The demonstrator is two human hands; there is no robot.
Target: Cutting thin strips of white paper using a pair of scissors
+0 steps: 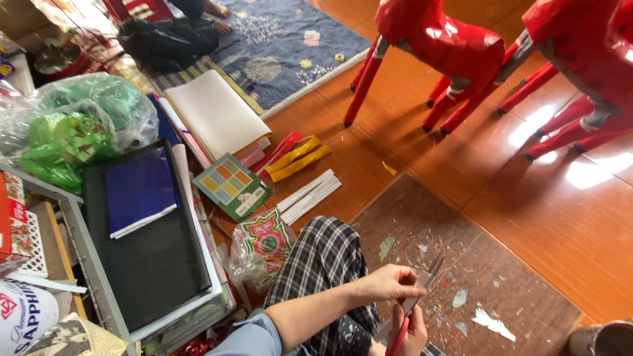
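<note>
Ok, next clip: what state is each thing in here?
Left hand: pinching a thin strip.
Right hand: gripping the red-handled scissors, blades around the strip.
Red paper animal figures: upright on the floor.
Green-filled plastic bag: lying bulged.
Blue sheet: flat on a black folder.
White strips: bundled on the floor.
Paper scraps: scattered on the board.

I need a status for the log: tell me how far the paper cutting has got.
Looks done: two red paper-covered animal figures stand on the floor, and white scraps lie on the brown board. In hand: the left hand holds a thin strip while the right hand works red-handled scissors. Left: stacks of uncut coloured sheets.
</note>
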